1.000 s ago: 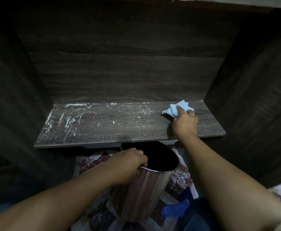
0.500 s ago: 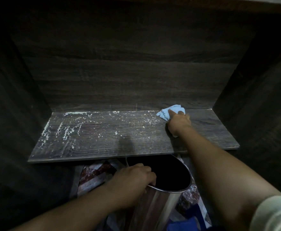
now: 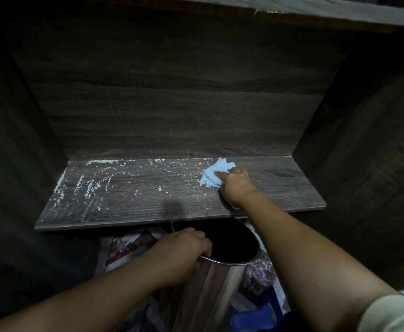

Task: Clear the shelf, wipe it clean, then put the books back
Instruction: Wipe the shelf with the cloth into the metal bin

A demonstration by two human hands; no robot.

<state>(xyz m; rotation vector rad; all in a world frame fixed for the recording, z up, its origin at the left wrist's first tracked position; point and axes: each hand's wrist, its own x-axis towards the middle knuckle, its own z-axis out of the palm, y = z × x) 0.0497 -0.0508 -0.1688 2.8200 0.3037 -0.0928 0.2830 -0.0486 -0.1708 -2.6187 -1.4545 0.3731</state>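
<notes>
1. The right hand [image 3: 235, 188] presses a blue cloth [image 3: 214, 176] onto the shelf [image 3: 148, 207], apparently bunching it under curled fingers.
2. White specks [image 3: 88, 185] lie left of that hand.
3. The left hand [image 3: 181, 248], nearer the camera, grips a steel bin [image 3: 232, 264] by its rim.

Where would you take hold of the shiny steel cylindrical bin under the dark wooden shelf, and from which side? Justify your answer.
Take the shiny steel cylindrical bin by its thin rim, coming from above on its left side, as the left hand does with fingers hooked over the edge into the open mouth. The smooth, wide wall shows no handle, so the rim is probably the surest hold.
</notes>
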